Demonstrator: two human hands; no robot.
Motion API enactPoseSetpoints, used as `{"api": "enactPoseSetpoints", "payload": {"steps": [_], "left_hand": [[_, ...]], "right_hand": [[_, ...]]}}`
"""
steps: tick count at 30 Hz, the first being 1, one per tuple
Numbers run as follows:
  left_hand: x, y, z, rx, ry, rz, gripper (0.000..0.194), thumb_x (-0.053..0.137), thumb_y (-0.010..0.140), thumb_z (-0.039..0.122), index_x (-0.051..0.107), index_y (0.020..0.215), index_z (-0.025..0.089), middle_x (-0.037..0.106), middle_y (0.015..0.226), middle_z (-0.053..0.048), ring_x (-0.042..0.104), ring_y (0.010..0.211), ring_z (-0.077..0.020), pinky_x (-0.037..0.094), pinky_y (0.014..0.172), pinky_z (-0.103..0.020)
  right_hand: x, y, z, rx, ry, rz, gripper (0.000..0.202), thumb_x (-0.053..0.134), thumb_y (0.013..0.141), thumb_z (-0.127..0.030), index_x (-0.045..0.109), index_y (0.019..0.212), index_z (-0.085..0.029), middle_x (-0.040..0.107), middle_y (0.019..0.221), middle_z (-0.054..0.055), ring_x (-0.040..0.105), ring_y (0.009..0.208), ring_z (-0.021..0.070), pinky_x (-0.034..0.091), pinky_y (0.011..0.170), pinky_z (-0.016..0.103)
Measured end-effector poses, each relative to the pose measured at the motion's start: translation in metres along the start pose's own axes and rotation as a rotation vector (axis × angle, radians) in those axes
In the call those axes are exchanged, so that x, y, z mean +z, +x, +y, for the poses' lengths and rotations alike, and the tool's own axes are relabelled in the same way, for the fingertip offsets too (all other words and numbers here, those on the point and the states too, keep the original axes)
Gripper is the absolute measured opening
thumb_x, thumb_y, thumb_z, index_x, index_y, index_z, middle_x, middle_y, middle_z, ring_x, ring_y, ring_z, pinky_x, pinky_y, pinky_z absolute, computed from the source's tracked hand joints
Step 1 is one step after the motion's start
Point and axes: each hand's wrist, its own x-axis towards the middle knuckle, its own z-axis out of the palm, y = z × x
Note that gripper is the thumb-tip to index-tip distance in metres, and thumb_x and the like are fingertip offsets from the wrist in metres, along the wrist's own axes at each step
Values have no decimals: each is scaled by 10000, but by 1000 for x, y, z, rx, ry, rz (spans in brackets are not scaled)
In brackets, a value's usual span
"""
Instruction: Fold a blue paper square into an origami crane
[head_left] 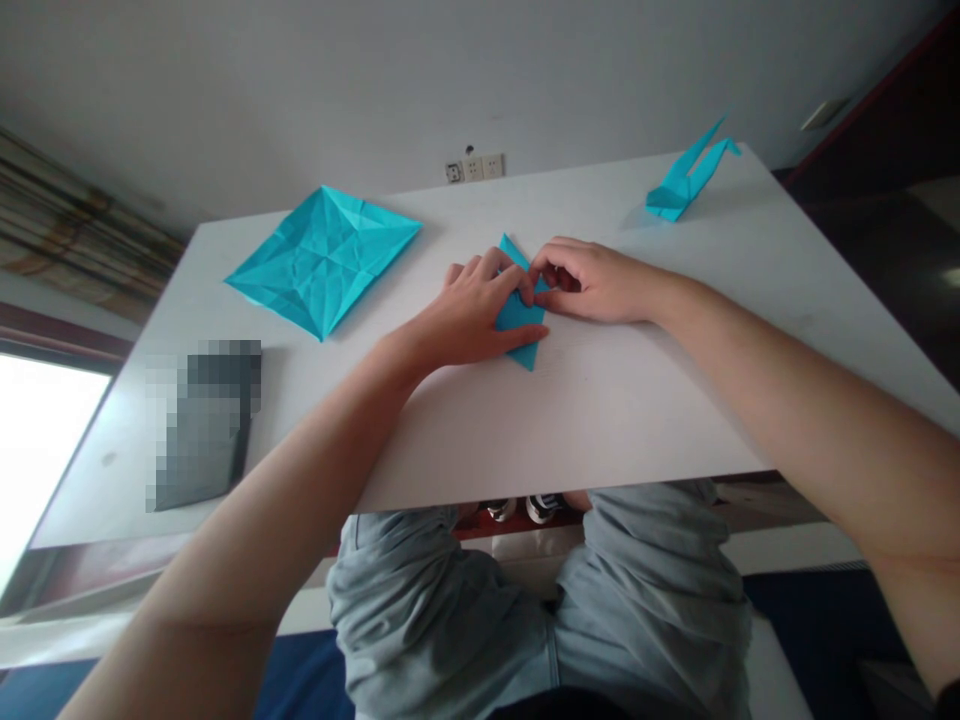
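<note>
A small piece of folded blue paper (523, 318) lies on the white table between my hands, its pointed ends showing above and below my fingers. My left hand (484, 308) rests on its left side, fingers spread over it, the thumb near its lower part. The paper's right edge is pinched between the thumb and fingers of my right hand (581, 280). Both hands partly cover the paper's middle.
A creased blue sheet (326, 262) lies at the table's back left. On the back right stands a folded blue paper crane (679, 190). A dark, pixelated object (206, 430) is at the left. The white table (562, 420) has its front edge above my knees.
</note>
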Motion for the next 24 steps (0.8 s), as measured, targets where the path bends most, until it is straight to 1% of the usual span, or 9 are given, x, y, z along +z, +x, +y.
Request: {"api": "enactPoseSetpoints", "payload": {"steps": [4, 10, 18, 24], "left_hand": [[0, 0, 0, 16, -8, -1, 401, 830, 1072, 457, 713, 1408, 273, 627, 1559, -179, 610, 1555, -479, 409, 1421, -786], [-2, -2, 2, 9, -12, 0, 407, 827, 1073, 438, 705, 1423, 269, 624, 1585, -188, 610, 1580, -496, 394, 1423, -807], [-2, -2, 2, 11, -32, 1, 414, 828, 1068, 430, 700, 1428, 272, 615, 1602, -190, 581, 1629, -517, 379, 1418, -824], [-2, -2, 1, 21, -24, 2, 448, 839, 1067, 449, 692, 1452, 273, 616, 1593, -190, 583, 1619, -531, 368, 1420, -849]], "right_hand": [[1, 0, 1, -10, -15, 0, 191, 873, 998, -385, 813, 1117, -248, 707, 1071, 52, 598, 935, 245, 454, 849, 386], [1, 0, 0, 9, -16, -7, 188, 875, 1006, -368, 807, 1138, -253, 721, 1092, 56, 620, 975, 261, 463, 874, 395], [1, -1, -4, 35, -6, 0, 211, 912, 1011, -408, 792, 1114, -268, 724, 1094, 60, 635, 1004, 277, 466, 890, 415], [5, -1, -2, 39, -19, 39, 207, 921, 1011, -401, 784, 1087, -266, 716, 1073, 61, 638, 970, 273, 469, 873, 422]]}}
